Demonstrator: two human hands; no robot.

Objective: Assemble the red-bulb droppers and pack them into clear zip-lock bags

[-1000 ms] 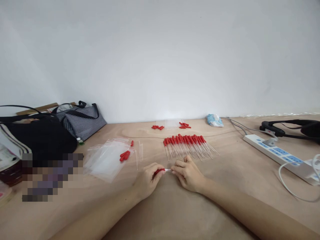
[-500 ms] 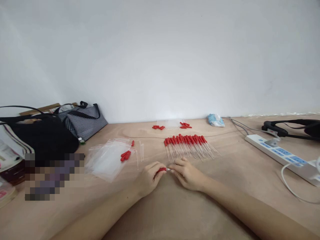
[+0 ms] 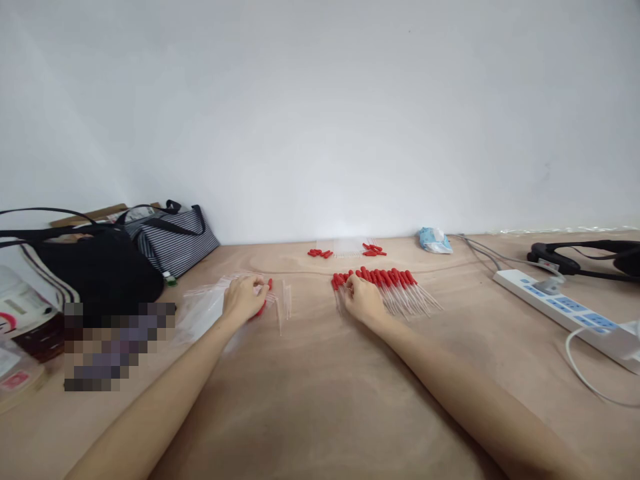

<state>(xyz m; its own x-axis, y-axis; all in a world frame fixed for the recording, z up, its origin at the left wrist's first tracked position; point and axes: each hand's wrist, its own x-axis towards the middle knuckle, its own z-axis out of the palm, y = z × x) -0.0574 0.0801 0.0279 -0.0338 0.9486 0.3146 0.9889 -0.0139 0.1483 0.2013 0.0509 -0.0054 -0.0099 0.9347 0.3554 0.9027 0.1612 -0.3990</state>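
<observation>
My left hand is over the right edge of some clear zip bags, fingers curled together beside red rubber bulbs; whether one is pinched is hidden. Thin clear tubes lie just right of it. At the left part of a row of glass droppers with red bulbs, my right hand is closed, its fingertips pinching a dropper among the others. The hand covers part of that row.
Farther back lie more red bulbs and a clear bag of tubes. A blue and white packet sits near the wall. Right are a power strip and black headgear; left, a striped bag and black bag.
My hands were together at the centre, holding a red-bulbed dropper. They have parted: the left moved left to the bags and bulbs, the right forward to the dropper row.
</observation>
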